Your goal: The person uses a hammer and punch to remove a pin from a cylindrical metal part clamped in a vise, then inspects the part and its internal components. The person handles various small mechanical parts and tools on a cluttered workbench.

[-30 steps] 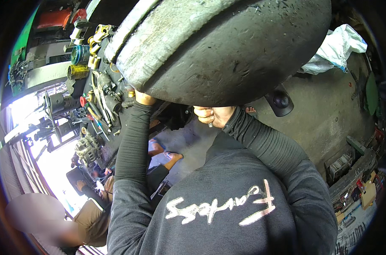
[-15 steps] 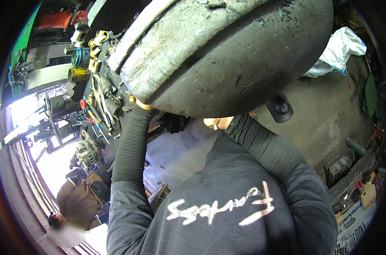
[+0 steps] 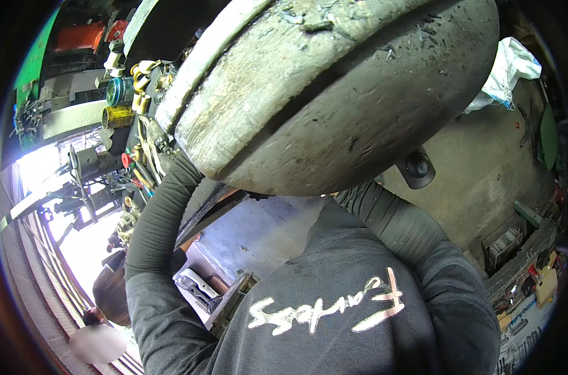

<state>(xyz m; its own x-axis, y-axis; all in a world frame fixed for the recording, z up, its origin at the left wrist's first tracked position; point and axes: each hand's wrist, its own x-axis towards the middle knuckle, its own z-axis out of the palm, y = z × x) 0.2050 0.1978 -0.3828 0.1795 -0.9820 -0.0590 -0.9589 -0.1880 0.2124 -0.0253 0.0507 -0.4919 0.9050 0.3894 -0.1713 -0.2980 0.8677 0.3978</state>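
A large, rounded grey mass [image 3: 334, 119] fills the upper middle, its worn surface crossed by dark grooves and strewn with dark shavings. Its kind is unclear. It covers most of what my hands do. My left forearm [image 3: 162, 212], in a dark sleeve, bends up to its left edge beside the cluttered bench [image 3: 193, 206]; my left hand is out of sight there. My right forearm [image 3: 390, 215] runs up to its lower edge. Only a sliver of pale skin shows by that cuff, so my right fingers and anything in them are hidden.
Yellow metal sleeves [image 3: 140, 84], a blue-green can [image 3: 118, 92] and a yellow can [image 3: 117, 117] stand at the left. A co-worker [image 3: 112, 294] is at lower left, near a pale tray [image 3: 196, 290]. A white sack [image 3: 509, 72] lies on the right floor [image 3: 484, 162].
My left forearm has swung left and up toward the bench, and its hand has gone out of sight. My right hand, partly visible before, is now almost wholly covered. The grey mass sits lower in view.
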